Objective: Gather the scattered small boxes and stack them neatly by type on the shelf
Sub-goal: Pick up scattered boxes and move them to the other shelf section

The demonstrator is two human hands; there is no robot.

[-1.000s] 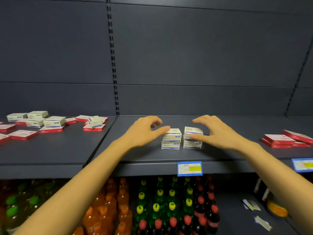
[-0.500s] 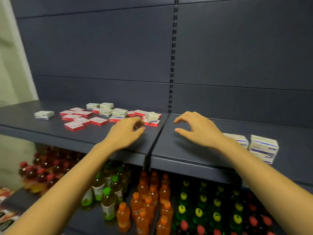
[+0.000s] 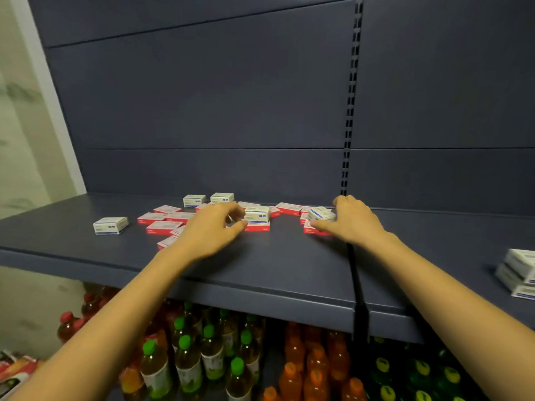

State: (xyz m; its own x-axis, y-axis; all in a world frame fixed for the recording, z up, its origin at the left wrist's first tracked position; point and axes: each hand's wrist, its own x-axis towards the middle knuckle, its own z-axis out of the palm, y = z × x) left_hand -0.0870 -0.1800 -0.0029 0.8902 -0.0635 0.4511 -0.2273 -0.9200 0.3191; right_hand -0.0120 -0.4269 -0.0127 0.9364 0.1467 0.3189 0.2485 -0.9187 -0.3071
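Fingers (image 3: 236, 209) of the left hand (image 3: 210, 231) are hovering half-curled, holding nothing, thumb tip just beside a white-and-blue box (image 3: 257, 214) at three o'clock. Fingers (image 3: 341, 201) of the right hand (image 3: 354, 222) are curving round a tilted white box (image 3: 321, 214); whether they grip it, cannot tell. Red boxes (image 3: 163, 227) are lying scattered on the shelf (image 3: 289, 261).

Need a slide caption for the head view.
Left hand and right hand reach for white boxes lying on scattered red boxes on the shelf.
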